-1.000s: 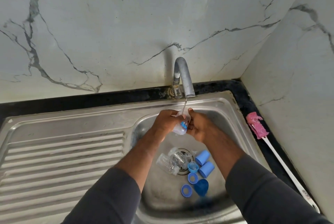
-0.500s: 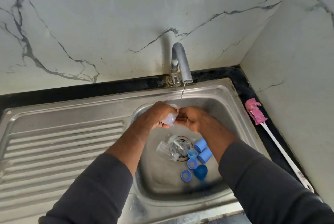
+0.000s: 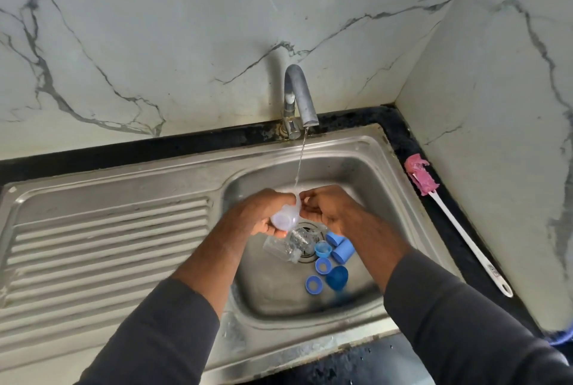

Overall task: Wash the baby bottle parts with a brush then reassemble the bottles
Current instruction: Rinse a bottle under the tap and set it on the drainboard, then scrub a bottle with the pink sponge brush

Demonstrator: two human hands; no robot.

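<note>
My left hand point(image 3: 262, 214) grips a clear baby bottle point(image 3: 284, 217) under the running tap point(image 3: 299, 96), its mouth turned up toward the thin stream. My right hand point(image 3: 325, 207) pinches the bottle's rim with curled fingers. Below them in the sink basin point(image 3: 356, 173) lie a second clear bottle point(image 3: 280, 246) on its side over the drain, two blue caps point(image 3: 341, 248), blue rings point(image 3: 313, 284) and a dark blue dome cover point(image 3: 337, 276). A pink-headed bottle brush point(image 3: 421, 174) with a long white handle lies on the black counter at the right.
A ribbed steel drainboard point(image 3: 108, 245) stretches left of the basin. Marble walls close the back and the right side. The black counter edge point(image 3: 459, 229) runs between the sink and the right wall.
The bottle has tipped so its mouth meets the water stream. Both hands stayed together under the tap, lower in the picture as the view shifted.
</note>
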